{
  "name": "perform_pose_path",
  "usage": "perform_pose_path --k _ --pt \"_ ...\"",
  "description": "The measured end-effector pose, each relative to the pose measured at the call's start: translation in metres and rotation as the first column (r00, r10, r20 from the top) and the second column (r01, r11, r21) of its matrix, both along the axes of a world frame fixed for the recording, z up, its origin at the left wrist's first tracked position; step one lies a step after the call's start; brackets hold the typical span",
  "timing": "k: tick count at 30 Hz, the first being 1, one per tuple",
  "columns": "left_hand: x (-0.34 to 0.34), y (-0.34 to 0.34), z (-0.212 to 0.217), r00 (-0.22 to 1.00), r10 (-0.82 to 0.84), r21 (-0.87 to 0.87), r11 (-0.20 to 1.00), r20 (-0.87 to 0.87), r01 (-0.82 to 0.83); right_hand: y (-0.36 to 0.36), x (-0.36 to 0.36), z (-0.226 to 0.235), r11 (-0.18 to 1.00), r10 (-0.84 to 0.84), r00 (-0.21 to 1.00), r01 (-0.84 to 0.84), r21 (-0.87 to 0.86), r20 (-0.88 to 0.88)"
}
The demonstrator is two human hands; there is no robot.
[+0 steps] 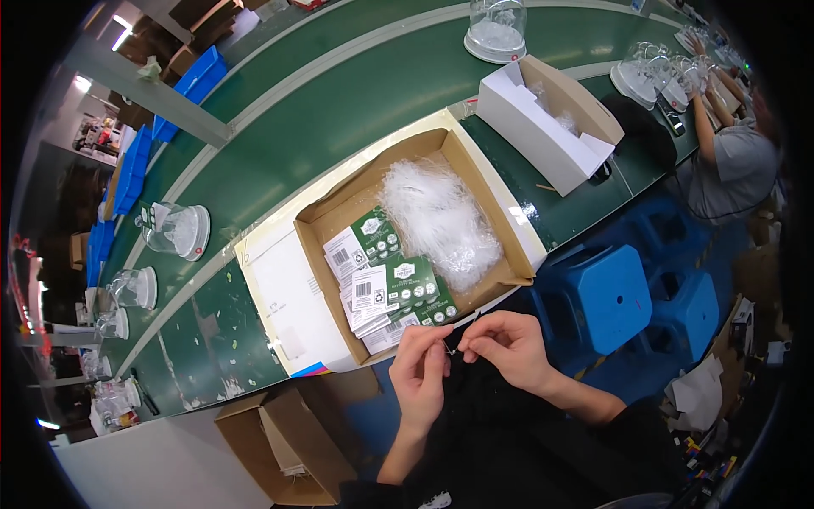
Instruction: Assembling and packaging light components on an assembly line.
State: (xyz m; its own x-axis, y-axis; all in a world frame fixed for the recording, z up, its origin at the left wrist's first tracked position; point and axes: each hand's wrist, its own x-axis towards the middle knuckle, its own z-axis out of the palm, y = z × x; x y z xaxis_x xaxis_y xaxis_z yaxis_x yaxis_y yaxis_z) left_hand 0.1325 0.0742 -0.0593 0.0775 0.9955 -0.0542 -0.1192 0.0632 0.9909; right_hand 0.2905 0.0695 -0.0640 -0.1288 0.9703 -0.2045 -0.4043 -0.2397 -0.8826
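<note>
My left hand (419,373) and my right hand (511,349) are close together in front of the near edge of a shallow cardboard tray (318,263). Both are closed in a pinch, thumb against fingers. Something thin and tiny shows between the fingertips, too small to name. In the tray lies a heap of clear, thin plastic strands (441,216). Beside it, on the left, several green and white printed cards (410,282) overlap in a loose pile. Neither hand touches the cards or the strands.
A flat white carton (284,310) lies under the tray on a green conveyor table (280,153). Clear domes on white bases (494,53) stand along it. An open white box (543,127), blue stools (598,297) and a co-worker (733,165) are on the right. A cardboard box (288,450) stands below left.
</note>
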Motion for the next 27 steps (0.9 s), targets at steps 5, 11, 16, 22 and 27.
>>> perform_pose_path --k 5,11,16,22,27 --pt "-0.003 0.002 0.003 0.997 -0.007 0.073 0.997 -0.074 0.012 0.005 -0.002 0.0 1.0 0.012 1.0 -0.011 0.002 -0.02" --pt "0.001 0.002 0.007 0.996 0.092 -0.052 0.994 0.001 -0.092 0.009 -0.002 0.001 1.0 0.016 1.0 -0.016 -0.007 -0.023" --pt "-0.001 0.007 0.002 0.98 0.077 -0.075 0.995 0.186 -0.064 0.016 0.003 0.004 1.0 0.029 0.999 -0.03 -0.008 -0.041" --pt "-0.004 0.011 -0.012 0.946 0.046 0.166 0.986 -0.32 0.008 0.016 -0.001 -0.007 0.989 0.033 0.999 -0.03 0.141 -0.02" --pt "0.002 0.011 -0.013 0.95 0.058 0.196 0.981 -0.306 0.004 0.014 -0.001 -0.012 0.948 -0.062 0.964 -0.024 0.316 0.258"
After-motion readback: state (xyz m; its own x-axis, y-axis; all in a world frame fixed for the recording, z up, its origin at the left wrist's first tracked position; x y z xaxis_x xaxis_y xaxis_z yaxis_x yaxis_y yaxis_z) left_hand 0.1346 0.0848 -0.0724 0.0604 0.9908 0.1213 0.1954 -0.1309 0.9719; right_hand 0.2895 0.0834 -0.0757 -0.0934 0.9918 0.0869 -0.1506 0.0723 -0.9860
